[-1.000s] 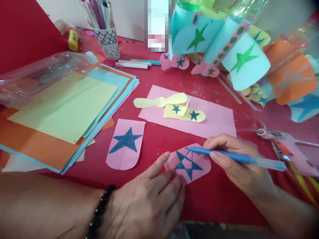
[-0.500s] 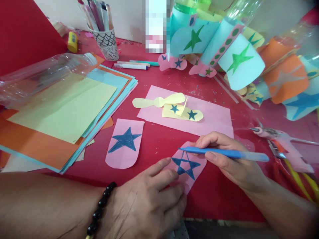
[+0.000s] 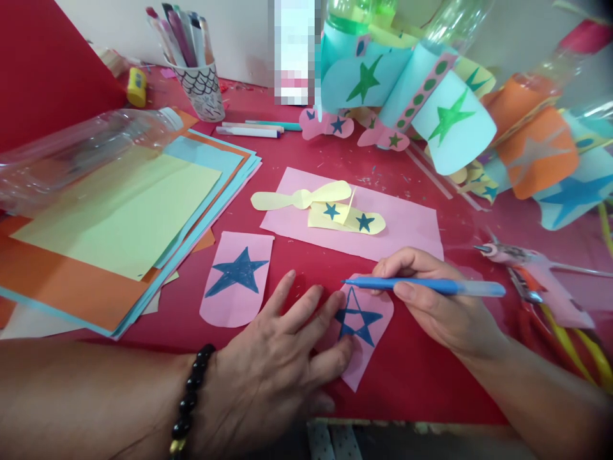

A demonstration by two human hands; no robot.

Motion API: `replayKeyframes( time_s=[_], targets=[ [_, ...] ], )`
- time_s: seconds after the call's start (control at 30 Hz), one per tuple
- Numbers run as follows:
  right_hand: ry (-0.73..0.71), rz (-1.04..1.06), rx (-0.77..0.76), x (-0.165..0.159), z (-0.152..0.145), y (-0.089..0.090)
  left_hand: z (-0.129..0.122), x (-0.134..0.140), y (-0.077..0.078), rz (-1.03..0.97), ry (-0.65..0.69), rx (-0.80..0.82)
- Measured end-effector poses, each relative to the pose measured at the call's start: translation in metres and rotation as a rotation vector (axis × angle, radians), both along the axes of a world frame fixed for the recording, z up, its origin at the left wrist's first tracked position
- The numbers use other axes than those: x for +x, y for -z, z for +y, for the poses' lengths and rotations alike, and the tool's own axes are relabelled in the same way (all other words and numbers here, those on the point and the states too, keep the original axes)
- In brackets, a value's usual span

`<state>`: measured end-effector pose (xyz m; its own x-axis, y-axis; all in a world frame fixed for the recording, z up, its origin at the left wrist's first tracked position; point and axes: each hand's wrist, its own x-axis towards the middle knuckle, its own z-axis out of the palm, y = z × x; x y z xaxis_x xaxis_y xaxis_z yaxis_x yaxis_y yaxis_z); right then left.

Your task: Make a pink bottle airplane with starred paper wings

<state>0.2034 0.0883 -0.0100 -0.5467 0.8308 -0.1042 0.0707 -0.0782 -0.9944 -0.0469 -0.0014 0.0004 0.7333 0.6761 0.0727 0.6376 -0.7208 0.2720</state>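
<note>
Steadying hand: left hand (image 3: 282, 351), fingers spread wide, black bracelet (image 3: 192, 383) at the wrist, two fingertips down on the left side of the pink piece (image 3: 355, 322).
Star in play: the pink piece lies slanted on the red table (image 3: 431, 393), between both hands; its blue star (image 3: 368, 317) has a bare centre and a top point merely outlined.
Marker hand: right hand (image 3: 445, 313) pinches the blue marker (image 3: 426, 285), tip right by the paper's top edge; touching or not, can't tell.
Danger: slip past that edge and ink hits the table; if the star is wet, a dragged fingertip smears it; lift the left hand and the paper could swivel.
Hidden: part of the pink piece's left side, under fingers.
Filled star: second pink piece (image 3: 239, 303), just left.
Right flank: glue gun (image 3: 541, 275); red and yellow handles (image 3: 567, 342) below, blurred.
Back row: decorated bottles (image 3: 421, 96), tops cut off; pixelated patch (image 3: 294, 57), unreadable.
</note>
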Motion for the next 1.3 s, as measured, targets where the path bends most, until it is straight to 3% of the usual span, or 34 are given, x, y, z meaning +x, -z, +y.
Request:
replayKeyframes(
  time_s=[0.23, 0.57, 1.3],
  targets=[
    [-0.048, -0.25, 0.231, 0.004, -0.004, -0.008, -0.004, 0.001, -0.004, 0.006, -0.016, 0.052],
    [-0.08, -0.381, 0.434, 0.002, -0.007, -0.017, -0.008, 0.0, 0.008, 0.019, -0.005, 0.038],
    [-0.125, -0.375, 0.527, -0.004, -0.011, -0.017, -0.01, 0.001, 0.009, 0.041, 0.009, 0.027]
  ],
)
